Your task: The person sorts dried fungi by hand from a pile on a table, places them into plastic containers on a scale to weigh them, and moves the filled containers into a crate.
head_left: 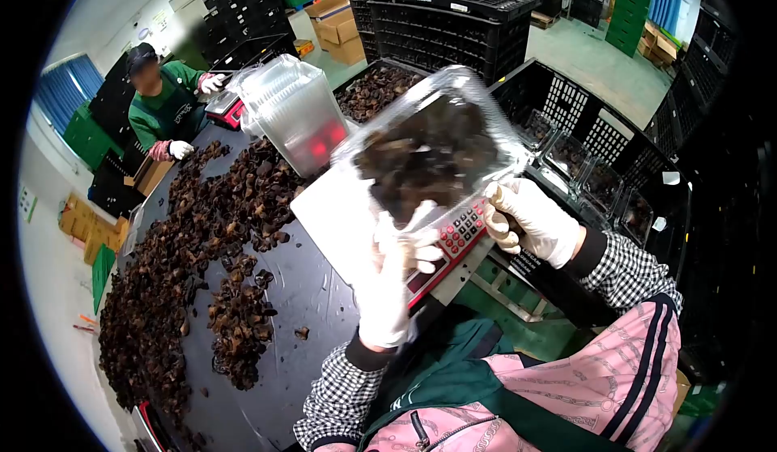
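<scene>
A clear plastic box (429, 148) filled with dark brown dried mushrooms is tilted above the scale, blurred by motion. My right hand (530, 221), in a white glove, pinches its near right corner with curled fingers. Against the near side of the box, my gloved left hand (396, 262) has its fingers spread; whether it bears any weight I cannot tell. Beneath is a red scale (460, 235) with a keypad and a white plate (324, 217), partly hidden by the box and my left hand.
Loose mushrooms (235, 185) cover much of the dark table (299, 355). Behind the scale stands a stack of clear boxes (295, 116). At right, a black crate (595, 116) holds several filled boxes (603, 185). Across the table, a co-worker (166, 100) in white gloves stands near another scale (227, 112).
</scene>
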A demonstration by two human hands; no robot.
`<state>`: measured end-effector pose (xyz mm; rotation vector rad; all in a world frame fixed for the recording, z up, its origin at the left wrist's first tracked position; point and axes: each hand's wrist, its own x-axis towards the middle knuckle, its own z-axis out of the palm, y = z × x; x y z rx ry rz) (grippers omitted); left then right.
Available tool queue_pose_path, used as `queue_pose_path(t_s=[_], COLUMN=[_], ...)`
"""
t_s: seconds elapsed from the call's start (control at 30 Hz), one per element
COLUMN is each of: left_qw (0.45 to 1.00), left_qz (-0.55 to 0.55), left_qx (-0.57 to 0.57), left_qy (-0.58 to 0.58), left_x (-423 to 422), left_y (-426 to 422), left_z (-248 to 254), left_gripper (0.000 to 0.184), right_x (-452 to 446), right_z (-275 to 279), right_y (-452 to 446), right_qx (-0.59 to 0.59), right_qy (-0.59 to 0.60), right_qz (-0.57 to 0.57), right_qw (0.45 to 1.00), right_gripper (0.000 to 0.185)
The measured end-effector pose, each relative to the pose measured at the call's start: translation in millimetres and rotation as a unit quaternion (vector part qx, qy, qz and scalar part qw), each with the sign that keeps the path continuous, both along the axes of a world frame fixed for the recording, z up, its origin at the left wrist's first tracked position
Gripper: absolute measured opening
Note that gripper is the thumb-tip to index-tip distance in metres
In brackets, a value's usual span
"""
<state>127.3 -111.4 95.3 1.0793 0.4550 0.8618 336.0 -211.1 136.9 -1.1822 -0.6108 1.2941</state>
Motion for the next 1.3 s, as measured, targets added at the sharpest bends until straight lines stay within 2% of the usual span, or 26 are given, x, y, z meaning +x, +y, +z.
queue_pose_path(t_s=[0.03, 0.1, 0.13, 0.17, 0.2, 0.27, 0.3, 0.43, 0.57, 0.7, 0.8, 0.83, 0.87, 0.9, 0.93, 0.97, 1.03, 1.07, 1.13, 1.17, 1.2, 1.23, 1.3], left_qw=[0.999, 0.993, 0.989, 0.989, 0.989, 0.991, 0.99, 0.98, 0.964, 0.95, 0.945, 0.942, 0.938, 0.939, 0.94, 0.941, 0.94, 0.942, 0.95, 0.954, 0.96, 0.965, 0.968], left_qz=[-0.038, -0.106, -0.124, -0.126, -0.111, -0.05, -0.01, 0.127, 0.194, 0.26, 0.282, 0.29, 0.297, 0.294, 0.291, 0.288, 0.27, 0.26, 0.232, 0.217, 0.192, 0.166, 0.125], left_qx=[0.005, 0.039, 0.058, 0.057, 0.064, 0.081, 0.091, 0.036, -0.02, -0.069, -0.083, -0.094, -0.099, -0.1, -0.105, -0.11, -0.122, -0.127, -0.133, -0.132, -0.129, -0.125, -0.116], left_qy=[0.017, 0.039, 0.051, 0.056, 0.067, 0.096, 0.104, 0.15, 0.18, 0.159, 0.143, 0.143, 0.151, 0.147, 0.145, 0.142, 0.169, 0.17, 0.164, 0.159, 0.161, 0.16, 0.185], left_x=[7.9, 16.1, 16.3, 12.2, 4.3, -17.8, -31.0, -83.5, -128.7, -156.2, -163.5, -164.1, -163.0, -162.2, -160.9, -159.2, -156.9, -154.8, -147.8, -144.0, -141.5, -139.7, -137.0], left_y=[-6.0, -3.3, -0.7, 2.5, 8.3, 16.7, 21.8, 40.6, 47.9, 47.3, 45.1, 42.0, 38.7, 35.5, 32.5, 29.2, 23.5, 21.2, 15.1, 10.7, 6.5, 1.2, -11.3], left_z=[3.1, 5.1, 7.6, 5.9, 0.0, -5.6, -8.2, -27.4, -49.2, -62.2, -75.8, -77.9, -81.2, -84.1, -87.6, -89.0, -90.7, -93.4, -97.0, -97.5, -100.3, -103.6, -108.4], left_gripper=[0.068, 0.072, 0.075, 0.071, 0.068, 0.059, 0.054, 0.042, 0.036, 0.029, 0.029, 0.029, 0.028, 0.027, 0.028, 0.028, 0.029, 0.029, 0.029, 0.029, 0.03, 0.03, 0.031], right_x=[-4.2, 8.2, 29.8, 54.2, 83.2, 136.2, 168.0, 268.9, 326.6, 350.5, 375.5, 370.2, 371.8, 378.1, 422.3, 406.6, 426.1, 362.5, 278.3, 243.0, 222.6, 194.6, 143.2], right_z=[5.1, 23.0, 27.9, 35.7, 35.5, 30.4, 18.9, -46.9, -113.5, -154.1, -194.6, -192.9, -192.9, -197.6, -219.6, -192.5, -169.4, -107.4, -37.9, -8.8, 1.7, 14.7, 24.4], right_y=[-0.9, 3.0, 5.9, 7.9, 8.8, 5.0, 2.5, -0.5, 13.5, 29.5, 33.7, 33.4, 33.3, 39.9, 40.8, 47.5, 76.7, 96.0, 137.9, 155.9, 183.8, 205.0, 249.1], right_qx=[0.024, -0.002, 0.006, 0.019, 0.025, 0.019, -0.01, -0.097, -0.215, -0.206, -0.257, -0.246, -0.252, -0.263, -0.259, -0.194, -0.009, 0.03, 0.132, 0.142, 0.203, 0.22, 0.223], right_qy=[-0.017, 0.022, -0.004, 0.004, -0.045, -0.095, -0.137, -0.169, -0.178, -0.101, -0.185, -0.196, -0.228, -0.364, -0.485, -0.536, -0.541, -0.462, -0.452, -0.447, -0.456, -0.443, -0.52], right_qz=[-0.027, -0.14, -0.178, -0.235, -0.283, -0.325, -0.33, -0.355, -0.366, -0.37, -0.36, -0.366, -0.373, -0.415, -0.424, -0.444, -0.455, -0.428, -0.382, -0.32, -0.284, -0.215, -0.09], right_qw=[0.999, 0.99, 0.984, 0.972, 0.958, 0.941, 0.934, 0.914, 0.888, 0.9, 0.878, 0.876, 0.864, 0.791, 0.72, 0.691, 0.708, 0.776, 0.795, 0.823, 0.819, 0.842, 0.819], right_gripper=[0.038, 0.031, 0.025, 0.027, 0.03, 0.036, 0.039, 0.036, 0.033, 0.034, 0.037, 0.04, 0.042, 0.042, 0.042, 0.04, 0.032, 0.028, 0.024, 0.026, 0.029, 0.032, 0.032])
